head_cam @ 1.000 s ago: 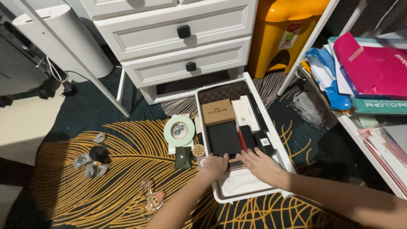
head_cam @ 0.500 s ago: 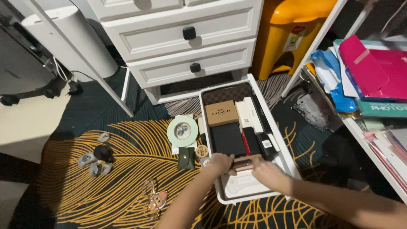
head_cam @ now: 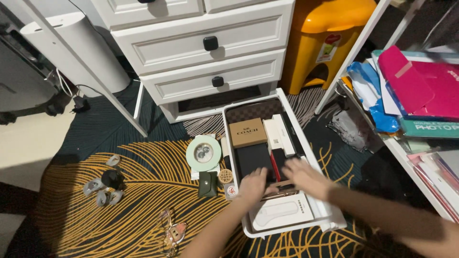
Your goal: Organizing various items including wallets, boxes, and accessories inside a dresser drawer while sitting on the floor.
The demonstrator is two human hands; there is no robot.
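Both hands are inside a white drawer (head_cam: pixel 330 217) that sits pulled out on the floor rug. Left hand (head_cam: pixel 254 184): palm down, fingers loosely spread, lying flat over the near end of a black flat case (head_cam: pixel 253 157) and a thin brownish item (head_cam: pixel 282 193) just beneath it. Right hand (head_cam: pixel 306 176): palm down, fingers spread, blurred, resting on the dark boxes beside the left hand. Neither hand visibly pinches anything; whether the fingertips hook the brownish item, cannot tell.

Drawer contents, near to far: white flat box (head_cam: pixel 283 213) at the near end, just below both hands; black flat case in the middle; a red narrow box (head_cam: pixel 274 162) beside it; a tan cardboard box (head_cam: pixel 247 132) farther back; white slim boxes (head_cam: pixel 278 134) to its right; a brown checkered item (head_cam: pixel 253 111) at the far end.

On the rug (head_cam: pixel 119 220), left of the drawer: round pale-green case (head_cam: pixel 203 153), dark green pouch (head_cam: pixel 207 184), small round wooden disc (head_cam: pixel 224 175). Further left: cluster of small grey pieces (head_cam: pixel 103 184). Near the lower edge: a small charm (head_cam: pixel 174 231).

Behind: white chest of drawers (head_cam: pixel 201 48) with black knobs, its lowest slot open. Yellow plastic stool (head_cam: pixel 325 38) to its right. Far right: shelf (head_cam: pixel 420 167) with a pink folder (head_cam: pixel 420 81) and blue bags (head_cam: pixel 370 91).
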